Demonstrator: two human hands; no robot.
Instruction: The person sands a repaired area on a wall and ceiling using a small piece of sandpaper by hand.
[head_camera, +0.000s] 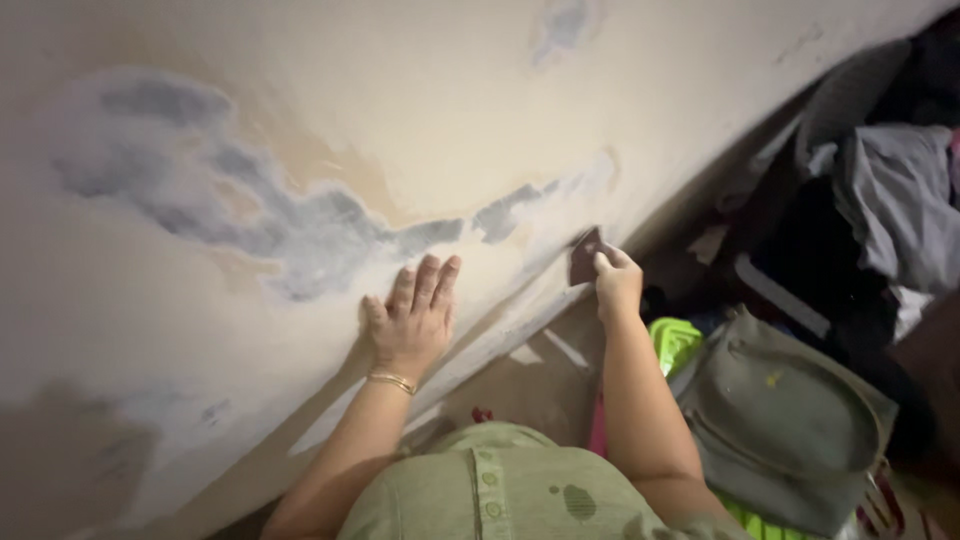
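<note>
Head view: looking down along a wall toward the floor, the person's two bare arms reaching out from the bottom edge.
Wall (300, 120): cream plaster with grey and tan patches where the paint has come away; fills the frame from 9 to 1 o'clock.
Left hand (412, 318): laid flat on the wall just below the frame's centre, fingers together and pointing toward 12 o'clock; released, grasping nothing.
Bracelet (391, 381): thin gold band on the left wrist, at 6 o'clock of that hand.
Right hand (617, 285): at 3 o'clock of the left hand and near it; fingers pinched on the sandpaper piece.
Sandpaper piece (583, 256): small dark reddish-brown sheet, held at 11 o'clock of the right hand; pressed to the wall near its lower edge, beside the end of the grey patch.
Shirt (500, 485): pale green, buttoned, with a dark spot; at 6 o'clock of the frame.
Bag (785, 425): grey-green fabric, on the floor at 4 o'clock, just beside the right forearm.
Green item (675, 340): bright green, part hidden under the bag; kind cannot be told.
Clothing heap (890, 190): grey and dark cloth at 2 to 3 o'clock, well apart from both hands.
</note>
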